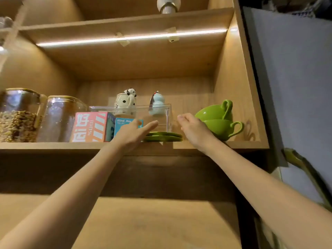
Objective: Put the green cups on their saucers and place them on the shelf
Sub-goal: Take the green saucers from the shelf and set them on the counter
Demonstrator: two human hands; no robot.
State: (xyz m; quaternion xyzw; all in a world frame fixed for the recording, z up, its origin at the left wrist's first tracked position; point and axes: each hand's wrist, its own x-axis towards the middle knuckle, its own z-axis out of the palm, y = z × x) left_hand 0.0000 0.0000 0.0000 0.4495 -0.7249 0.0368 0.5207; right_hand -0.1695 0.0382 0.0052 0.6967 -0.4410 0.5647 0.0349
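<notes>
Both forearms raised toward the shelf (pixel 53 146); left hand (pixel 133 134) flat, fingers spread, empty, laid by the front lip just left of the stacked saucers (pixel 162 136); right hand (pixel 193 131) loosely curled, likewise empty, just beside the green cups (pixel 218 121), touching or not cannot be told. Hands apart, saucers between them; likely a reach to split the pile, left for a saucer, right for a cup.

Two green saucers, one on the other, flat at the shelf's front edge (easy to slide out). Two green cups right of them, nested, upper one tipped so its handle stands up; nothing seen inside either; still off the saucers, so pairing not yet done.

Left along the front: a pink-and-white box (pixel 91 127), a small blue box (pixel 125 124), then two glass jars (pixel 59 117), the leftmost holding grain or cereal, the nearer one's contents unclear.

Farther in, a clear plastic bin (pixel 168 115), empty as far as can be told; beyond it, seen through the wall, a spotted mug with a panda (pixel 125 101) and a pale blue figurine (pixel 156 103). Overhead, a light strip (pixel 131 38) under the upper board.
</notes>
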